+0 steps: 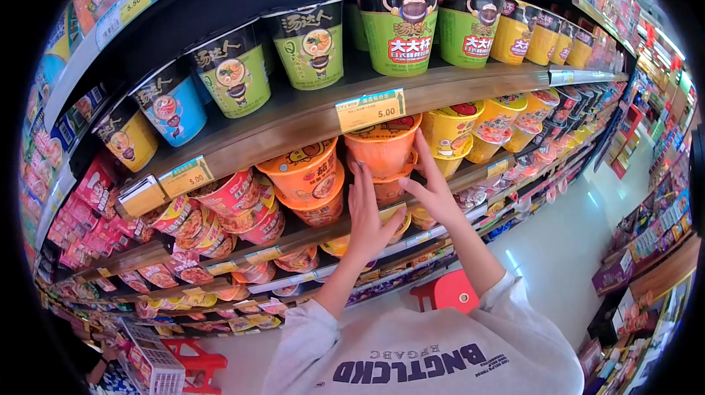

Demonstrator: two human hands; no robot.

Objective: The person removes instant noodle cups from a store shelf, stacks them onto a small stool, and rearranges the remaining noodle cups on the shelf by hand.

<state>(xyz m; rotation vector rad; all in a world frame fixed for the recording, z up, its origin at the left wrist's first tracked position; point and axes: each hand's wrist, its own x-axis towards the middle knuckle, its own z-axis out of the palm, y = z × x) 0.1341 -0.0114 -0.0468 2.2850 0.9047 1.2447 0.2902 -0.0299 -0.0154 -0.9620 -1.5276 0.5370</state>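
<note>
An orange instant noodle cup [382,149] stands on the shelf, stacked on another orange cup [389,188]. My left hand [367,211] has its fingers raised against the front left of the upper cup, thumb out to the right. My right hand [435,188] lies along the cup's right side, fingers stretched up and thumb pointing left across the lower cup. Between them the two hands clasp the upper cup. To the left is a second stack of orange cups [301,167]; to the right are yellow cups [452,125].
Above runs a shelf edge with a price tag [371,110] and green noodle cups [400,31]. Lower shelves hold more packaged noodles. A red stool [455,292] stands on the floor below; a white basket [154,365] and another red stool [194,360] are at lower left, near another person's arm.
</note>
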